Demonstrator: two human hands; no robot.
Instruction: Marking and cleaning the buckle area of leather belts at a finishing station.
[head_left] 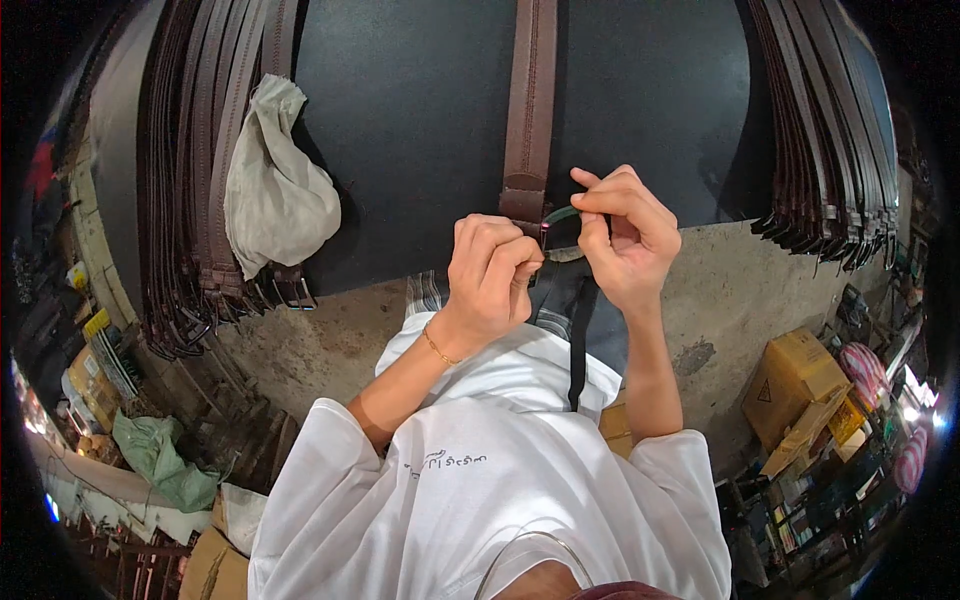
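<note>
Facing a black table (420, 150), I grip a brown belt (530, 110) in left hand (488, 270), green stick (562, 214) in right hand (632, 235); below are concrete floor (715, 300) and cardboard box (795, 380).

One belt (530, 100) lies between two belt piles (835, 140).

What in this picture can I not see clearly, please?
In the head view:
Middle belt: far end cut by upper edge; near end partly behind left hand.
Whether that hand grips anything: hidden by its fingers.
Thin green item in right hand: too small to identify.
Pale bag: its sides hide any contents.
</note>
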